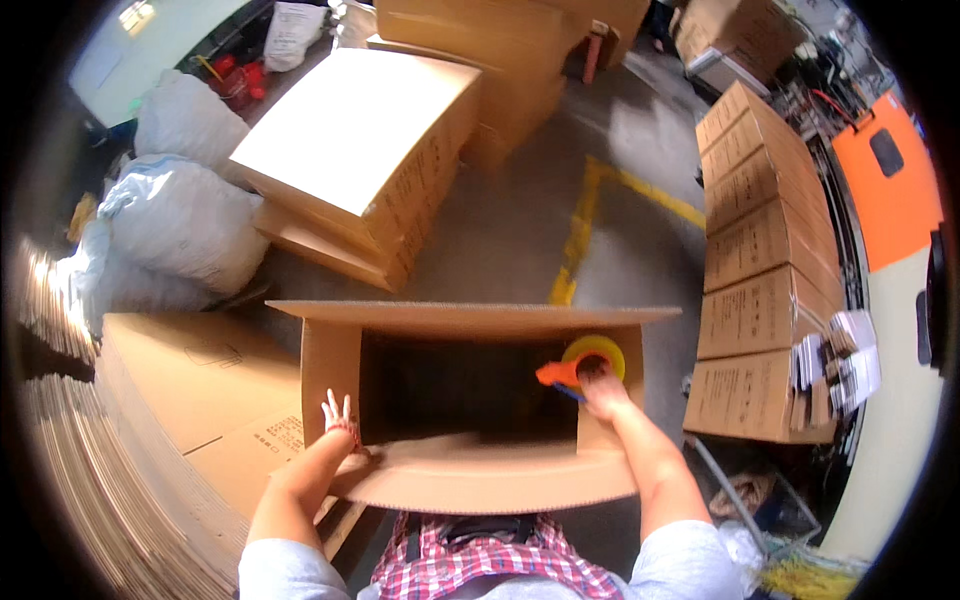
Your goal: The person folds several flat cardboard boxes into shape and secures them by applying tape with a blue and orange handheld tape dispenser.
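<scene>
A cardboard box (480, 480) stands upended before me with its top flaps spread and its inside dark. My right hand (604, 386) grips an orange tape dispenser (556, 373) that carries a roll of yellow tape (611, 351), over the box's right end. At the left end, my left hand (341, 420) lies against the short flap with its fingers spread and holds nothing. A red band is round that wrist. The near long flap leans toward my checked apron.
Flattened cartons (202, 375) are stacked at the left, below white sacks (180, 217). Closed cartons (420, 187) stand ahead. A row of cartons (750, 300) lines the right side, beside an orange panel (889, 187). Yellow floor tape (577, 240) marks the floor.
</scene>
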{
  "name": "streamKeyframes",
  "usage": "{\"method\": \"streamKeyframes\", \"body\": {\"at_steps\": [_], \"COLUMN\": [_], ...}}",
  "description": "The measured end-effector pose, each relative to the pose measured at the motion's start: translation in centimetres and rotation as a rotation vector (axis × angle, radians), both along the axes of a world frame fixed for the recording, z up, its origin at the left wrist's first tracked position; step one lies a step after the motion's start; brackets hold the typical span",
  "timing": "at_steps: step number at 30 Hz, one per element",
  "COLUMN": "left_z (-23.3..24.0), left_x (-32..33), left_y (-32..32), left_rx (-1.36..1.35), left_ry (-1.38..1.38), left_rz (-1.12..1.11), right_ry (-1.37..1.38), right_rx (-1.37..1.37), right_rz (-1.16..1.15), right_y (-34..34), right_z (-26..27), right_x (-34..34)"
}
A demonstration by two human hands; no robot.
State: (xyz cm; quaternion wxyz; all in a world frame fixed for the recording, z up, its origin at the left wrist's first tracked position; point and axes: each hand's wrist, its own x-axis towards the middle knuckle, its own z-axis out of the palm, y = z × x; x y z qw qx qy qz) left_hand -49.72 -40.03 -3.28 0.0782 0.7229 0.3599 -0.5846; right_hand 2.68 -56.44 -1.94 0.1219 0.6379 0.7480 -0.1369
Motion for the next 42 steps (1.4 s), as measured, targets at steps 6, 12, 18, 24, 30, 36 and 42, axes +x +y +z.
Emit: {"method": "streamKeyframes", "body": {"at_steps": [6, 12, 18, 24, 30, 36, 42], "left_z": [14.0, 17.6, 16.3, 6.3, 5.4, 8.3, 5.9], "left_x": [11.0, 17.8, 18.2, 13.8, 13.7, 16.8, 14.0], "left_y": [5.2, 12.4, 7.3, -0.2, 0.3, -3.2, -3.9], "left_rx": [0.443, 0.613, 0.275, 0.426, 0.478, -0.707, -0.852], "left_ry": [-1.358, -1.322, -1.078, -0.979, -1.454, -1.365, -1.577], "left_rz": [-0.165, 0.170, 0.263, 0.268, 0.530, 2.158, 2.452], "right_ry": [0.847, 1.812, 1.136, 1.087, 1.137, 1.026, 0.788], "right_rx": [0.133, 0.000, 0.010, 0.112, -0.301, -0.395, -0.587], "right_rz": [-0.874, -1.313, -1.018, -0.624, -0.547, -0.474, -0.312], "right_y": [-1.9, -17.1, -14.2, -1.7, 6.5, 7.7, 12.6], "right_z": [13.8, 24.0, 19.5, 14.0, 11.6, 10.7, 12.2], "right_x": [-5.1, -7.8, -11.1, -10.6, -10.5, -11.4, -14.5]}}
